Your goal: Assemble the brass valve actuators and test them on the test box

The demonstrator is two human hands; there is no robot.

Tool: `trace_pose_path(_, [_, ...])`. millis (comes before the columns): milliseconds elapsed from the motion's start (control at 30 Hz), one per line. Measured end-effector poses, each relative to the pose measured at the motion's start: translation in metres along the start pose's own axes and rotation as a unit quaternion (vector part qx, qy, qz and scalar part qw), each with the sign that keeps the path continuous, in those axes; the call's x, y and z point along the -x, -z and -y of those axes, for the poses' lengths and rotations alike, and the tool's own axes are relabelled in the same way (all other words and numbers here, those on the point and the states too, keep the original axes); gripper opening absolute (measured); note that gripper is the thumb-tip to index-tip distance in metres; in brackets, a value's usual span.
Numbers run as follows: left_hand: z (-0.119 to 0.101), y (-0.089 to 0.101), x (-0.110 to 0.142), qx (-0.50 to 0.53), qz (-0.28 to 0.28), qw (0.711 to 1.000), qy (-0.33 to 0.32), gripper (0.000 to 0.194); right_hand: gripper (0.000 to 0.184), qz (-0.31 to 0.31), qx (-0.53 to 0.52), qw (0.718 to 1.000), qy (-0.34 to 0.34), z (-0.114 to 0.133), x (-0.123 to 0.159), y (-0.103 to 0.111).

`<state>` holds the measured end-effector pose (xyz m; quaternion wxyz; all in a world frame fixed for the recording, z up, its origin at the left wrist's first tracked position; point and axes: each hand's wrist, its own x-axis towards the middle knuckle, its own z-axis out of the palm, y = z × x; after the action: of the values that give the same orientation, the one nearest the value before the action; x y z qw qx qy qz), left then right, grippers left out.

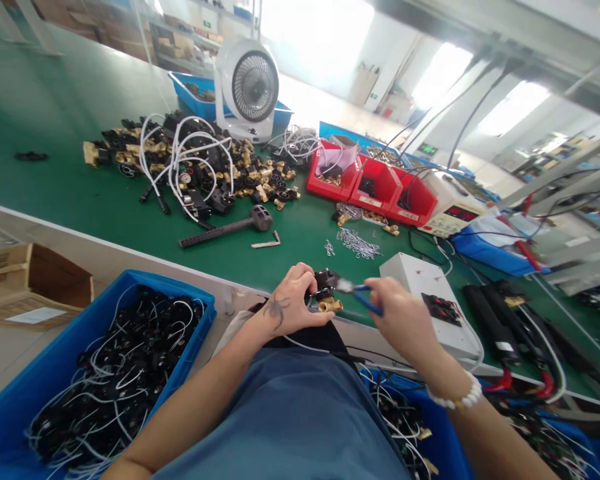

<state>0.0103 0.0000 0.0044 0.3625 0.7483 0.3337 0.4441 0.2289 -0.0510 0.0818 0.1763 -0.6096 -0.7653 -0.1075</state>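
My left hand (291, 301) is closed round a black-and-brass valve assembly (326, 293) at the front edge of the green table. The brass fitting with its open ends points down and to the right. Blue-handled pliers (367, 299) are gripped in my right hand (403, 320), which is a little blurred. Their metal jaws reach the black upper part of the assembly; whether they pinch anything there I cannot make out. Small metal clips (359, 244) lie in a loose pile beyond my hands. A mallet (230, 227) and an L-shaped hex key (267, 241) rest to the left.
A heap of brass-and-black valves (205, 163) with white cables covers the back left, near a white fan (250, 87). Red bins (374, 187) stand beside a power supply (453, 203). A white box (437, 303) sits right. A blue crate (207, 310) of cabled parts is below left.
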Motion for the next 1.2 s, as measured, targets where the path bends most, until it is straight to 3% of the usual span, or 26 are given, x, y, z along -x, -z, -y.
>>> trace_pose_path(67, [0.0, 0.001, 0.0, 0.0, -0.001, 1.0, 0.001, 0.045, 0.025, 0.115, 0.027, 0.992, 0.036, -0.001, -0.001, 0.0])
trace_pose_path(100, [-0.001, 0.001, 0.0, 0.0, -0.001, 1.0, 0.002, 0.045, 0.025, 0.109, 0.024, 0.993, 0.036, -0.002, -0.002, 0.001])
trace_pose_path(200, [0.0, 0.0, 0.0, 0.001, -0.005, 1.0, 0.005, 0.044, 0.017, -0.072, -0.027, 0.997, -0.016, -0.004, -0.003, 0.004])
trace_pose_path(267, [0.002, -0.001, -0.001, 0.003, -0.006, 1.0, 0.006, 0.045, 0.014, -0.147, -0.044, 0.988, -0.033, -0.003, -0.002, 0.002])
trace_pose_path(300, [0.002, -0.001, -0.001, 0.003, -0.006, 1.0, 0.005, 0.045, 0.014, -0.135, -0.042, 0.99, -0.024, -0.001, -0.001, 0.0])
trace_pose_path(433, [0.002, 0.0, -0.002, 0.001, -0.004, 1.0, 0.002, 0.045, 0.021, 0.073, 0.006, 0.996, 0.044, 0.002, 0.001, -0.005])
trace_pose_path(467, [0.002, 0.0, -0.002, 0.0, -0.004, 1.0, 0.003, 0.044, 0.022, 0.079, 0.013, 0.996, 0.046, 0.001, 0.0, -0.003])
trace_pose_path(500, [0.002, 0.0, -0.001, -0.001, -0.005, 1.0, 0.004, 0.044, 0.022, 0.051, 0.011, 0.998, 0.038, 0.001, -0.001, -0.001])
trace_pose_path(600, [0.002, 0.0, -0.001, -0.002, -0.008, 1.0, 0.009, 0.044, 0.015, -0.119, -0.027, 0.992, 0.002, -0.001, -0.003, 0.005])
trace_pose_path(633, [0.002, 0.0, -0.001, -0.002, -0.007, 1.0, 0.009, 0.044, 0.014, -0.13, -0.027, 0.991, 0.001, -0.001, -0.003, 0.004])
trace_pose_path(667, [0.002, 0.0, -0.001, -0.001, -0.006, 1.0, 0.009, 0.045, 0.015, -0.1, -0.015, 0.995, 0.008, 0.0, -0.002, 0.003])
trace_pose_path(767, [0.001, 0.0, -0.002, -0.001, -0.005, 1.0, 0.008, 0.045, 0.024, 0.091, 0.047, 0.994, 0.041, 0.002, -0.002, -0.003])
trace_pose_path(800, [0.001, 0.001, -0.002, -0.001, -0.004, 1.0, 0.008, 0.045, 0.026, 0.117, 0.054, 0.991, 0.046, 0.002, -0.002, -0.003])
trace_pose_path(833, [0.0, 0.001, -0.002, -0.001, -0.005, 1.0, 0.008, 0.045, 0.026, 0.104, 0.047, 0.992, 0.045, 0.001, -0.003, -0.003])
trace_pose_path(967, [0.0, 0.001, -0.002, 0.0, -0.007, 1.0, 0.012, 0.045, 0.017, -0.08, -0.03, 0.996, 0.015, 0.0, -0.005, 0.001])
trace_pose_path(1033, [0.0, 0.001, -0.002, 0.0, -0.008, 1.0, 0.012, 0.045, 0.018, -0.055, -0.009, 0.998, 0.025, 0.0, -0.003, -0.001])
trace_pose_path(1133, [0.0, 0.001, -0.002, 0.002, -0.007, 1.0, 0.011, 0.046, 0.027, 0.08, 0.05, 0.994, 0.057, 0.0, -0.001, -0.008])
trace_pose_path(1200, [-0.001, 0.001, -0.002, 0.003, -0.008, 1.0, 0.012, 0.047, 0.026, 0.077, 0.037, 0.995, 0.049, 0.0, 0.0, -0.011])
